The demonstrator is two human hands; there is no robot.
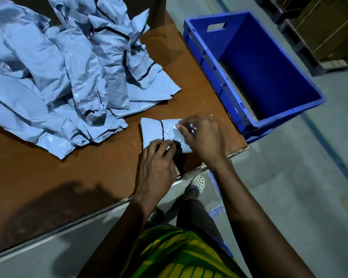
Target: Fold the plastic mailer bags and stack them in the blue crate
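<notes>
A person is folding a small mailer bag (153, 130) near the tabletop (48, 177) corner, left hand (157, 169) and right hand (202, 137) each clamping its grip on it. Pressing each crease flat should be keeping it compact for the blue crate (209, 63) just beside.

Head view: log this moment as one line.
step: folding | left hand: pinches mailer bag | right hand: pinches it | pile of bags: unfolded, on table | blue crate: beside table
</notes>
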